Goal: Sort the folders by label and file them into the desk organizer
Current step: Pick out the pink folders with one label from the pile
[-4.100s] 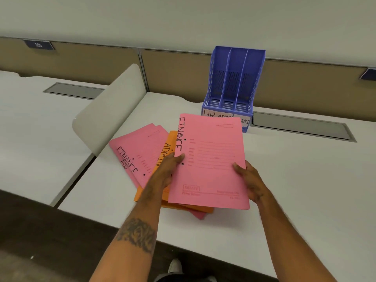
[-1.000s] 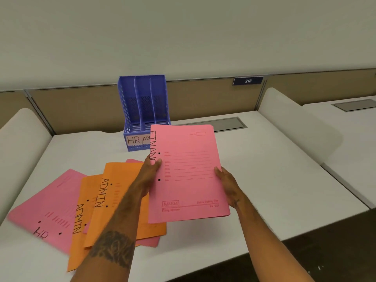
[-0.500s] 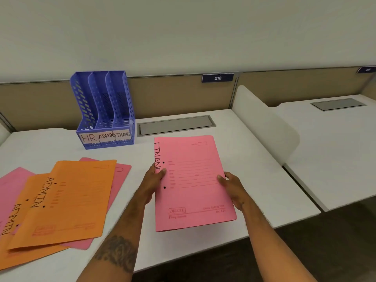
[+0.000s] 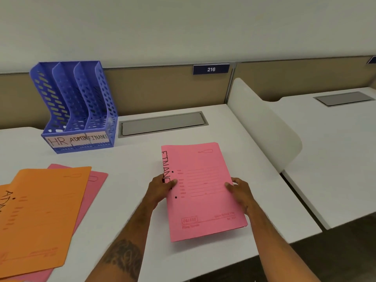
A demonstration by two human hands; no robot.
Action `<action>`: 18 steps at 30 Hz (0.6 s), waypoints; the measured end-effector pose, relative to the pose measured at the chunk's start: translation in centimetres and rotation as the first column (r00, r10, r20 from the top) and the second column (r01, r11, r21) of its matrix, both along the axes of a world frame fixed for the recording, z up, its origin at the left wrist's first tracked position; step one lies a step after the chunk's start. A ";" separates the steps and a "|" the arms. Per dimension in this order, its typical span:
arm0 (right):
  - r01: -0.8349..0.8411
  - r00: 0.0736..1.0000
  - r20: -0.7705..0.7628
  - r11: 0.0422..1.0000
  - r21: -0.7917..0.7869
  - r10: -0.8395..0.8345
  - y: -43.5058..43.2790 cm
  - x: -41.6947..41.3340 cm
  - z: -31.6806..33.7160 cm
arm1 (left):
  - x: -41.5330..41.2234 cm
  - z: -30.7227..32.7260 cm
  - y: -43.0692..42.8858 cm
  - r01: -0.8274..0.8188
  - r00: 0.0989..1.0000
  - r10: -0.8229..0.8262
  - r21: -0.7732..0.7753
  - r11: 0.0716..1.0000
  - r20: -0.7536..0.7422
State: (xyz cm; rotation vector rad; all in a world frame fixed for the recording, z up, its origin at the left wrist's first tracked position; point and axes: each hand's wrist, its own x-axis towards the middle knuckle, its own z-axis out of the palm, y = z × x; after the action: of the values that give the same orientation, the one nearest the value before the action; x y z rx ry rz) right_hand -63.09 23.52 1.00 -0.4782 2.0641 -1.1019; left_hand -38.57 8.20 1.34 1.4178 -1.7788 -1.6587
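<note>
Between your two hands sits the pink FINANCE folder [image 4: 200, 190], held flat and low over the white desk [image 4: 130, 200]; you cannot tell whether its underside touches the surface. Your left hand [image 4: 159, 190] grips the folder's spine edge about halfway along, thumb pressed on top right over the last letters of the handwritten word, the other fingers hidden beneath the card. Your right hand [image 4: 241, 192] clamps the opposite long edge at the same height, thumb lying on the printed lines, fingers curled under. Both hands are closed on the folder, which lies squarely between them with its near end sticking out toward you past the wrists.

Off to your left, well apart from the held folder, loose folders overlap on the desk: an orange ADMIN folder [image 4: 44, 216] lies on top, a pink folder [image 4: 95, 180] shows from under its right side, and another orange folder [image 4: 5, 190] peeks out at the picture's left edge.

Farther back on the left stands the blue desk organizer [image 4: 75, 106], upright, with three slots labelled HR, ADMIN and FINANCE along its front. Just right of it, a grey cable-tray lid [image 4: 162, 124] is set into the desk. Behind that runs a tan partition carrying a blue number plate 216 [image 4: 211, 69]. A white curved divider [image 4: 262, 123] separates your desk from the neighbouring one on the right.
</note>
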 end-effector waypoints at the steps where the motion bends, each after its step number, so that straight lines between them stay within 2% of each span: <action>1: -0.002 1.000 -0.008 1.000 0.018 0.002 -0.2 -0.6 -0.2 | -0.7 -0.2 -0.1 -0.003 1.000 0.003 0.005 1.000 0.010; 10: -0.009 0.992 -0.120 0.985 0.170 0.029 -1.2 -4.3 -1.2 | -6.0 -2.3 0.6 -0.043 0.987 0.043 -0.007 0.999 0.152; 18: -0.095 0.969 -0.200 0.963 0.253 0.148 -1.3 -5.3 -1.7 | -7.4 -3.3 1.1 -0.045 0.959 0.054 -0.039 0.998 0.277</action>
State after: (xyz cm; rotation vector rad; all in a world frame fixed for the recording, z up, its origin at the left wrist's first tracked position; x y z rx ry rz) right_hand -68.43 22.21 -0.72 -0.6170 2.2881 -0.7389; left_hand -45.99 9.34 -1.93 1.7372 -1.8870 -1.4559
